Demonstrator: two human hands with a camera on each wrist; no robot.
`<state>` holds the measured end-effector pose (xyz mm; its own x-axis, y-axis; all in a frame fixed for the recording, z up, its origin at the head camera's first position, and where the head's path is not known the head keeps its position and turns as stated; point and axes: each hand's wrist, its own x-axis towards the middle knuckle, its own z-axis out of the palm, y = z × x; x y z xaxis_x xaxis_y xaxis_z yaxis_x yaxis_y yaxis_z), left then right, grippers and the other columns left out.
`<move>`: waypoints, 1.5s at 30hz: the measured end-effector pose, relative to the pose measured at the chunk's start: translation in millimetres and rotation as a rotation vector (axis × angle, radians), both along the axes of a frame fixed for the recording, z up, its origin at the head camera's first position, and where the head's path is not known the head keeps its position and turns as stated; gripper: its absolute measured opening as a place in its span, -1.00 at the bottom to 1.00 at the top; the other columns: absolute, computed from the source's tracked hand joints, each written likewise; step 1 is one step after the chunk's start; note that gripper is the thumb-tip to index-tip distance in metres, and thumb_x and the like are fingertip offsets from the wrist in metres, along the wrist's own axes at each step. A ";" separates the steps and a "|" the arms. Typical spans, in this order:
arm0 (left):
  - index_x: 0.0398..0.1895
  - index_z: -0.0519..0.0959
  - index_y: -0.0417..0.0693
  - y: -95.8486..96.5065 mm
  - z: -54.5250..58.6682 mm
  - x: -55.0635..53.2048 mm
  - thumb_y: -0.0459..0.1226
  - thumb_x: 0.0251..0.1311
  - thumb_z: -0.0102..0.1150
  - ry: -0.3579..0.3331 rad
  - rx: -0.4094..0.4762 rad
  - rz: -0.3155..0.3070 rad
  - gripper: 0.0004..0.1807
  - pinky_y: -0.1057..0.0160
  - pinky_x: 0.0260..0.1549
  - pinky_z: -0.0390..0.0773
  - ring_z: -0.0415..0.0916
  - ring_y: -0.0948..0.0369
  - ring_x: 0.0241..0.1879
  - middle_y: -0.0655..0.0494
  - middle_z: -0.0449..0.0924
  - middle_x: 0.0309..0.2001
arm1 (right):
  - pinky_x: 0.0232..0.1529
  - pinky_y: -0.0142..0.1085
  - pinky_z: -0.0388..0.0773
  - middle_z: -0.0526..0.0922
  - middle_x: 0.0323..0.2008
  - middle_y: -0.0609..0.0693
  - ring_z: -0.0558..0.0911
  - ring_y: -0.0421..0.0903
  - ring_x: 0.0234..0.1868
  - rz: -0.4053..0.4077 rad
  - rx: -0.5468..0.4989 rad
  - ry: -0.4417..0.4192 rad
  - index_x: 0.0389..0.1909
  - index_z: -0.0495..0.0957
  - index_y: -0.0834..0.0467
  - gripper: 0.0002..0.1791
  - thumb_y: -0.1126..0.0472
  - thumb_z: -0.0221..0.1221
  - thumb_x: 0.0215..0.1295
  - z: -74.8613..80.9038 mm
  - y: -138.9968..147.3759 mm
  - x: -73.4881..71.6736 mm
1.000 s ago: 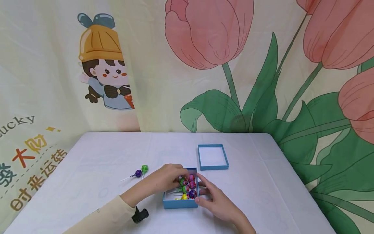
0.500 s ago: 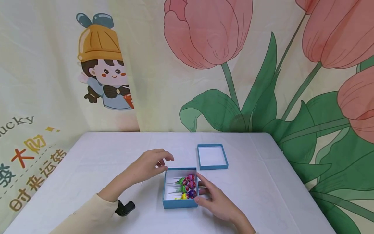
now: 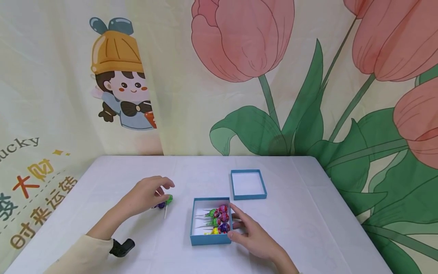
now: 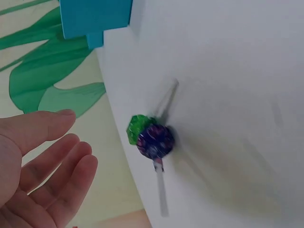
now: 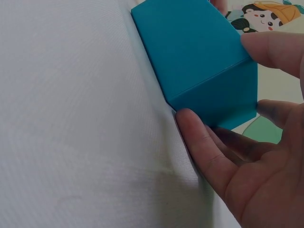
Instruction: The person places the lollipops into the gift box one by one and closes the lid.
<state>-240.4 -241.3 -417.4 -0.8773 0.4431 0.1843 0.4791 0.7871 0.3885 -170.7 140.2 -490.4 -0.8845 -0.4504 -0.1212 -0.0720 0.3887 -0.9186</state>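
Two lollipops lie on the table: a purple lollipop (image 4: 156,141) overlaps a green lollipop (image 4: 137,128); their sticks point different ways. My left hand (image 3: 145,196) hovers over them, partly hiding the purple one in the head view. In the left wrist view, its loosely bent fingers (image 4: 71,171) hold nothing and stay apart from the candy. A blue box (image 3: 211,239) contains several lollipops (image 3: 218,220) in green, pink, purple and yellow wrappers, heads toward its right wall. My right hand (image 3: 254,236) rests spread fingers and thumb against that wall.
A blue-rimmed lid (image 3: 248,196) lies behind the box, slightly to the right, its white inside facing up. White cloth covers the table (image 3: 291,213). A curtain printed with tulips (image 3: 246,42) hangs behind the far edge.
My left hand has come out of the box and moved left to above the two loose lollipops, its fingers holding nothing. The right hand and the box have stayed in place.
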 end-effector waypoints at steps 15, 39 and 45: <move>0.03 0.70 -0.07 -30.2 -17.6 4.5 -0.40 0.19 0.50 -0.055 -0.020 -0.024 -0.66 0.24 -0.23 0.68 0.65 0.27 -0.23 0.14 0.75 -0.09 | 0.21 -0.01 0.66 0.40 0.51 0.17 0.58 0.05 0.29 -0.009 -0.001 -0.007 0.69 0.05 -0.35 -0.09 -0.11 0.32 0.47 0.2 0.2 1.4; -0.03 0.72 0.04 -40.0 -35.3 -1.5 -0.53 0.17 0.43 -0.107 -0.072 -0.042 -0.63 0.24 -0.29 0.61 0.54 0.34 -0.33 0.25 0.71 -0.23 | 0.23 -0.01 0.64 0.41 0.50 0.16 0.58 0.04 0.30 -0.009 -0.001 -0.015 0.69 0.04 -0.35 -0.09 -0.13 0.32 0.47 -0.3 0.0 0.7; 0.01 0.68 0.03 -42.6 -39.3 -1.6 -0.54 0.18 0.38 -0.105 -0.077 -0.048 -0.60 0.21 -0.25 0.62 0.56 0.36 -0.32 0.26 0.71 -0.25 | 0.22 -0.03 0.65 0.41 0.50 0.16 0.58 0.05 0.30 -0.005 0.005 -0.009 0.69 0.04 -0.35 -0.09 -0.12 0.32 0.47 0.2 -0.4 0.4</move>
